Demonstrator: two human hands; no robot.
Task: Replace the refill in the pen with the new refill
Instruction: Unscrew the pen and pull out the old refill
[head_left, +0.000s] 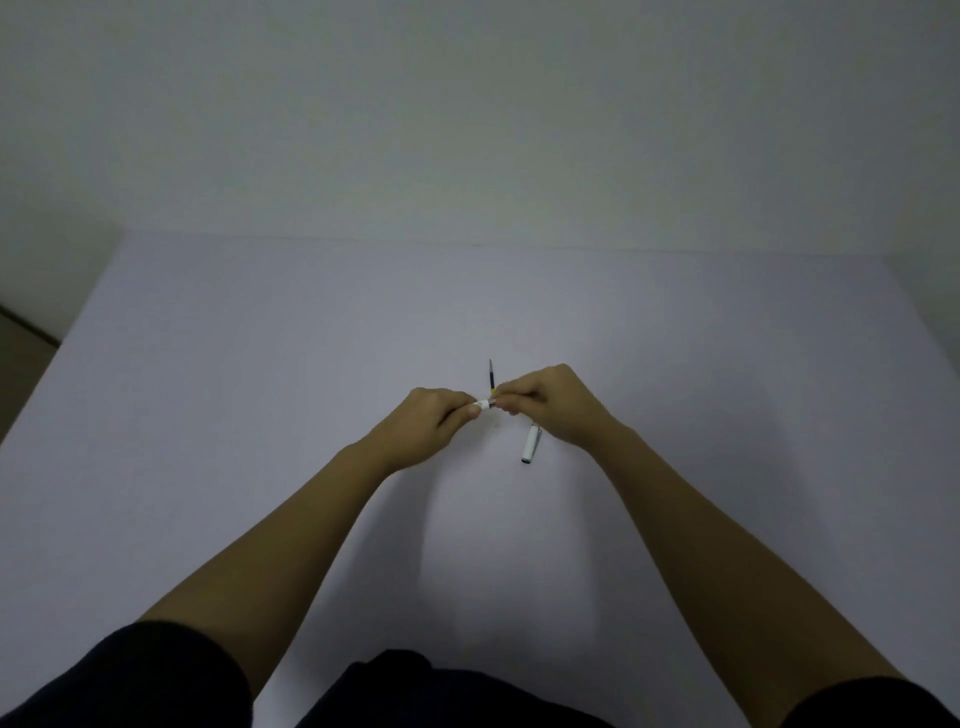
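We see both hands meeting above the table (260, 415) approx mid-surface. Left hand (431, 423) has its fingers clenched around a white pen barrel (483, 404); only the barrel's end pokes out toward the right hand (545, 405). Right-hand fingers pinch something at that barrel end, prob the tip section or the refill end, too small to tell which.

A thin dark refill (490, 375) w/ a yellowish band at its near end shows just behind the barrel end, pointing away from the person. We can't tell if it lies on the table or is held by the right hand, nor whether it's the old or the new one.

White pen cap (531, 444) lies on the table just near-side and right of the barrel end, partly under the right hand, apart from the barrel.

Progress, our read: cap is off, pen looks opened or being opened at the front end, so disassembly is underway. Left, as far as we can judge: swap refills (unclear if begun), close the barrel, recap. Only one refill is visible; a second isn't in view.
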